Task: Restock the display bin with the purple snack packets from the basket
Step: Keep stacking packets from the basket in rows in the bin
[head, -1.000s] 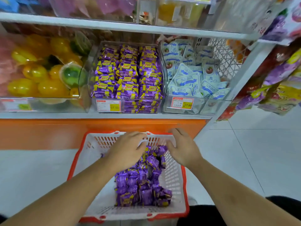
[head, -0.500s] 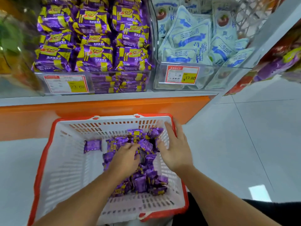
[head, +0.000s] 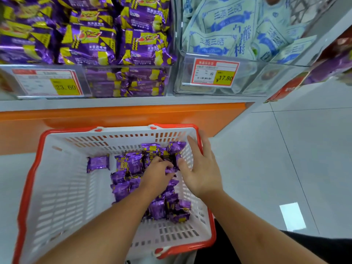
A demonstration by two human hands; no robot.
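Note:
A white basket with a red rim (head: 62, 187) stands on the floor below the shelf. A heap of small purple snack packets (head: 131, 164) lies in its right half, and one lone packet (head: 98, 163) lies apart to the left. My left hand (head: 158, 176) is down in the heap, fingers curled round packets. My right hand (head: 202, 168) lies at the basket's right wall with fingers spread and straight, touching the heap's edge. Above, the clear display bin (head: 125, 82) is piled with purple-and-yellow packets.
A second clear bin (head: 221, 73) of pale blue-and-white packets sits right of the purple one, with a 17.80 price tag. An orange panel (head: 133, 115) runs under the shelf. Grey floor tiles (head: 285, 159) spread to the right. Hanging snack bags (head: 327, 69) crowd the upper right.
The view has dropped and come closer to the basket. My left hand has pushed deeper into the heap and curled on packets. My right hand has shifted a little along the right wall.

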